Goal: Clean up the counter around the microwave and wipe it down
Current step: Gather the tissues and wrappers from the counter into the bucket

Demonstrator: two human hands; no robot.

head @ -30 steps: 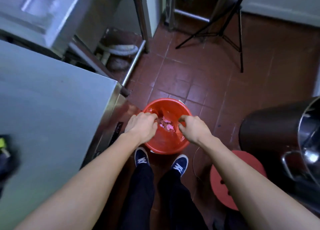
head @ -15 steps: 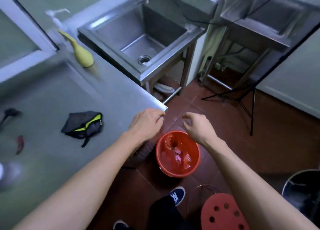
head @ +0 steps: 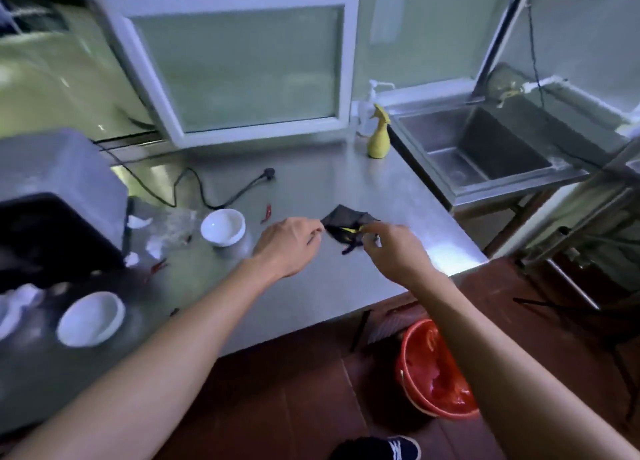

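Head view
Left hand (head: 289, 245): over the desk (head: 311, 189), fingers curled loosely, tips just beside the left edge of the cloth (head: 348, 225); whether they touch it I cannot tell.
Right hand (head: 394, 251): over the desk just right of the left hand, fingers bent, tips at the near edge of the cloth; blur hides whether they pinch it.
Cloth: dark with a yellow stripe, crumpled on the desk between the two hands and just beyond them.
Microwave (head: 52, 203): far left of the left hand, door side dark, its cord (head: 194, 186) running across the desk beyond the hands.
Bowls: one white bowl (head: 223, 225) just left of the left hand; another (head: 90, 318) nearer the viewer, well to the left.
Scraps: white paper bits (head: 138, 222) and red chillies (head: 267, 212) lie between the microwave and the left hand.
Spray bottle (head: 379, 137): yellow, upright at the back of the desk, beyond the right hand, beside the sink (head: 485, 151).
Bucket (head: 433, 373): red, on the floor below the right forearm, partly hidden by it.
Shoe (head: 403, 447): dark, at the bottom edge.
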